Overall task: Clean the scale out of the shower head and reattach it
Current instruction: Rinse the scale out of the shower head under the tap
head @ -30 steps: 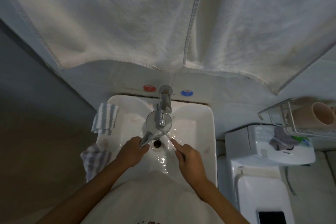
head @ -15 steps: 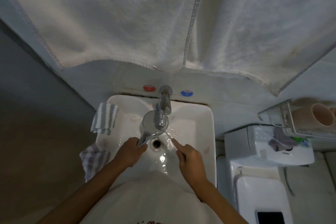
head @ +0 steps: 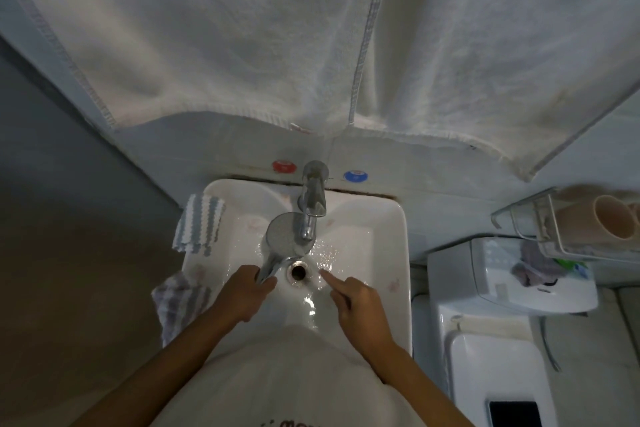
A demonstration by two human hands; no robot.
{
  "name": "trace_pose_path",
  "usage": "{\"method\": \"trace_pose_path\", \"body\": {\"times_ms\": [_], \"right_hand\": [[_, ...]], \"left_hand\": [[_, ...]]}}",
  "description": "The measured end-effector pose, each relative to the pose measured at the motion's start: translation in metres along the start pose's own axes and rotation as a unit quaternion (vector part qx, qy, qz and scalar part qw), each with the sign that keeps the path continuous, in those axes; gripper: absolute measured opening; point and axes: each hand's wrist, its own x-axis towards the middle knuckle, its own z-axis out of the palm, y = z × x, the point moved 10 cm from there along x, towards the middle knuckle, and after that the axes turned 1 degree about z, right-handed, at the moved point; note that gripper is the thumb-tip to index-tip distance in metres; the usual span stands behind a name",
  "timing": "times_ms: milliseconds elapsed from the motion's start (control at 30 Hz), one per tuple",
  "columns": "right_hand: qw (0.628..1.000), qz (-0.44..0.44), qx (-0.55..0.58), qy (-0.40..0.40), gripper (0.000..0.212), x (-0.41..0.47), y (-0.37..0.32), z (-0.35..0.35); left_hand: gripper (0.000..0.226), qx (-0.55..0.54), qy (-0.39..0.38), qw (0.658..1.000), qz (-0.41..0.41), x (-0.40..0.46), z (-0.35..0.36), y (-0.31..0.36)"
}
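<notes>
A chrome shower head with a round grey face is held over the white sink, just under the tap spout. My left hand grips its handle near the drain. Water runs and splashes in the basin right of the drain. My right hand hovers over the wet basin with the index finger stretched toward the drain and the other fingers curled, holding nothing.
Two striped cloths lie on the sink's left rim, one cloth at the back and another cloth in front. Large white towels hang overhead. A toilet stands right, with a wire rack holding cups.
The shower head has shifted slightly left under the tap. My right hand has drawn back a little from the water stream, still pointing.
</notes>
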Motion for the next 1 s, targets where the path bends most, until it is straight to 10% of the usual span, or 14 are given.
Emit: {"method": "trace_pose_path", "body": {"times_ms": [1000], "right_hand": [[0.998, 0.041, 0.026, 0.032, 0.049, -0.002, 0.017, -0.008]], "left_hand": [[0.03, 0.019, -0.006, 1.0, 0.002, -0.016, 0.003, -0.009]]}}
